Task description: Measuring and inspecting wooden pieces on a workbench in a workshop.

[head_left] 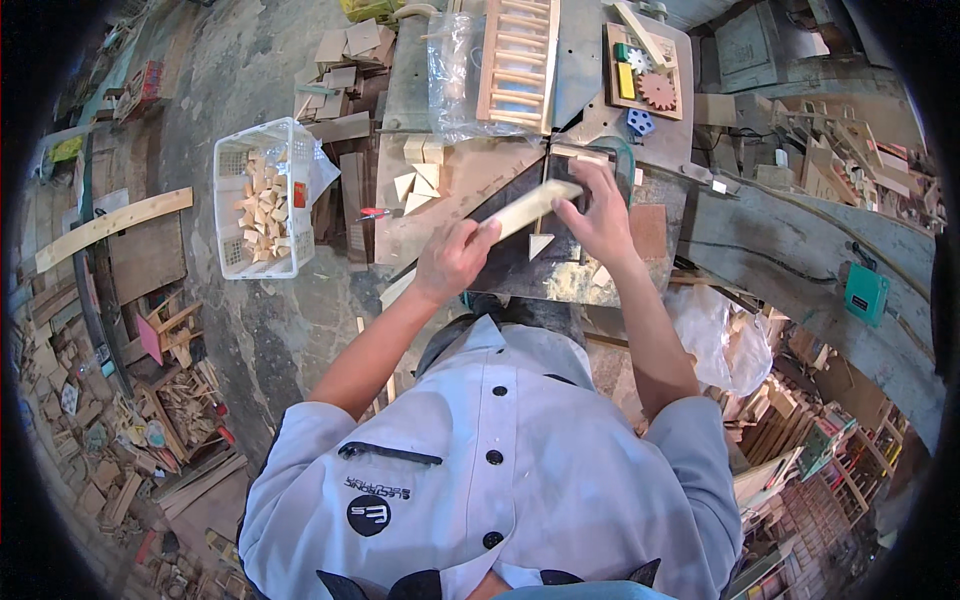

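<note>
In the head view, a pale grey cotton-like shirt [470, 420] with dark buttons is filling the lower part, nearest the camera. Beyond it, a left hand [457, 260] and a right hand [600, 215] are reaching over the table [465, 185]. The left fingers are pinching the near end of a long, straight-edged strip of pale wood [525, 212], which is slanting above a smooth dark section of the table. The right fingers are curving around its far end, thumb apart from them; whether they are pressing on it, I cannot tell.

A sharp-cornered wooden triangle [540, 245] is lying below the strip, and small pale blocks [420, 178], some wedge-shaped, are sitting together to the left. Farther back, a wooden frame [518, 70] with rounded rungs is resting beside crinkled clear plastic [455, 75].

To the left, a white plastic crate [296, 205] with meshed walls is holding a loose heap of small angular wood pieces [265, 212]. At the back right, a shallow wooden tray [620, 60] is carrying a toothed brown gear [657, 91] and a yellow block [627, 80]. At the right, a translucent bag [725, 345] is bulging beside the table.
</note>
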The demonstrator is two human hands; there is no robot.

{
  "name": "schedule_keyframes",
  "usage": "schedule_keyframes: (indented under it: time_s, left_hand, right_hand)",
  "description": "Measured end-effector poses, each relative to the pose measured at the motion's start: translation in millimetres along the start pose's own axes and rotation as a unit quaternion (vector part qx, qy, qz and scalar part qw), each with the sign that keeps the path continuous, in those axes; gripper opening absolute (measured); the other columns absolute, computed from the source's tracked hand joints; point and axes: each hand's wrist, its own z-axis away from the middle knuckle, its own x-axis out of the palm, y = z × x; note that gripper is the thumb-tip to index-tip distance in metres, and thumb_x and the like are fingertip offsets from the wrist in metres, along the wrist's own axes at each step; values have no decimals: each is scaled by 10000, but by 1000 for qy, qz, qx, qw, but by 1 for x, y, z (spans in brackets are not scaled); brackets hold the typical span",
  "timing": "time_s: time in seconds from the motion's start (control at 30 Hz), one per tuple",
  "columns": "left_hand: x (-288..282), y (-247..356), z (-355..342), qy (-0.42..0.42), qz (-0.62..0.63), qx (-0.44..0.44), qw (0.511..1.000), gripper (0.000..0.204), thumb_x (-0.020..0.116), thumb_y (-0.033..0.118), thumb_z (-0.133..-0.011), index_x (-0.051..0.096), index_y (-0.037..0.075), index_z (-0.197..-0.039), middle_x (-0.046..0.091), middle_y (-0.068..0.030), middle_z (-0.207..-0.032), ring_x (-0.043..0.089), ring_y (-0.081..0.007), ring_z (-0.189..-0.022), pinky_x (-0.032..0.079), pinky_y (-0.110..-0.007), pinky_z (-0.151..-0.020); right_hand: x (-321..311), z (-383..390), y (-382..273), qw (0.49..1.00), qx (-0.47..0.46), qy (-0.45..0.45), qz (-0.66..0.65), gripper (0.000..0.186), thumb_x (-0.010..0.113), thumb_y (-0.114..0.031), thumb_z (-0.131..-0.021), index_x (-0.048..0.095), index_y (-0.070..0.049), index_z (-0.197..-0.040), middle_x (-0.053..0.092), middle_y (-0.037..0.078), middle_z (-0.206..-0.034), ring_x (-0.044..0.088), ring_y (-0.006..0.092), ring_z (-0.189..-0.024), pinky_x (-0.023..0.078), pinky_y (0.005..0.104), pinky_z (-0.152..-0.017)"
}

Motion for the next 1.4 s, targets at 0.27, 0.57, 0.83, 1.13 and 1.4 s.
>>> schedule_keyframes:
  time_s: [0.27, 0.57, 0.83, 1.13, 1.4]
  left_hand:
    - [-36, 19, 31, -48, 51, 84, 994, 468, 789, 16, -811, 755, 84, -1273, 625, -31, -980, 630, -213, -840, 537, -340, -723]
    - [-29, 31, 41, -39, 42, 10, 998, 450, 776, 50, -850, 748, 114, -1295, 600, -14, -912, 616, -203, -795, 551, -330, -675]
    - [-34, 2, 33, -107, 63, 33, 992, 469, 787, 58, -813, 746, 105, -1278, 600, -29, -908, 613, -225, -817, 555, -355, -711]
    - [-17, -2, 31, -92, 24, -24, 995, 485, 795, 72, -830, 722, 114, -1307, 600, -37, -924, 630, -247, -851, 563, -377, -754]
    - [28, -29, 11, -45, -23, -71, 996, 506, 783, 56, -842, 712, 169, -1330, 617, -65, -956, 670, -274, -888, 584, -408, -782]
  right_hand:
    - [-37, 25, -26, 929, 77, -352, -85, 495, 795, -154, -915, 666, -5, -1369, 752, 111, -1198, 703, 187, -1076, 552, 349, -989]
    - [-14, 41, -17, 955, 80, -261, 111, 533, 850, -351, -886, 720, -38, -1297, 773, 200, -1095, 739, 399, -1039, 583, 470, -907]
    - [4, 25, 0, 969, -148, -182, 72, 454, 824, -270, -901, 729, -53, -1289, 749, 170, -1189, 714, 369, -1125, 575, 457, -964]
    - [14, 10, 4, 950, -201, -16, 239, 263, 805, -258, -899, 724, -73, -1067, 694, 118, -1080, 696, 308, -1035, 592, 456, -856]
    - [61, -1, 2, 978, 16, -101, 181, 458, 759, -221, -937, 678, -55, -1356, 725, 199, -1118, 723, 411, -1002, 583, 508, -884]
